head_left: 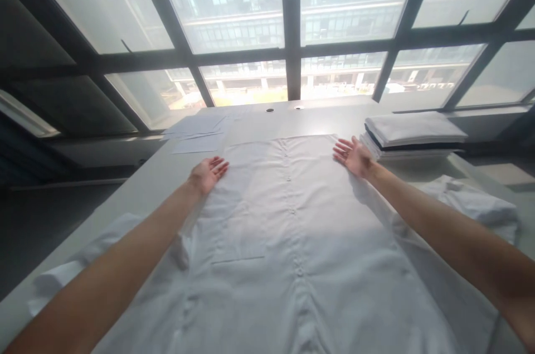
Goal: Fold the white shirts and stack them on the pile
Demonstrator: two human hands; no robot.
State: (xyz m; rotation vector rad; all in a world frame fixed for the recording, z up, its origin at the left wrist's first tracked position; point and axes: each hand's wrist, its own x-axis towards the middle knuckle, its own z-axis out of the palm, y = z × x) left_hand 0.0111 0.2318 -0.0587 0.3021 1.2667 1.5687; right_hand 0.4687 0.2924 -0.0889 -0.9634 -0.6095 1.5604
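A white button-front shirt [334, 214] lies spread over the table, with a row of buttons down its middle and a pocket edge on the left half. Its far edge is roughly straight, and small creases run along the button strip. My left hand [208, 173] is at the far left side of the shirt, palm turned up and fingers stretched out. At the far right side my right hand [353, 156] is likewise open, its fingers spread by the shirt's edge. Neither hand holds anything. Whether they touch the cloth I cannot tell. Sleeves lie out to both sides, partly behind my forearms.
White paper sheets [196, 134] lie at the back left of the white table [251, 120]. A folded stack of white and dark cloth [413, 131] sits at the back right. Two round holes are near the table's far edge, before large windows with a dark frame [291, 25].
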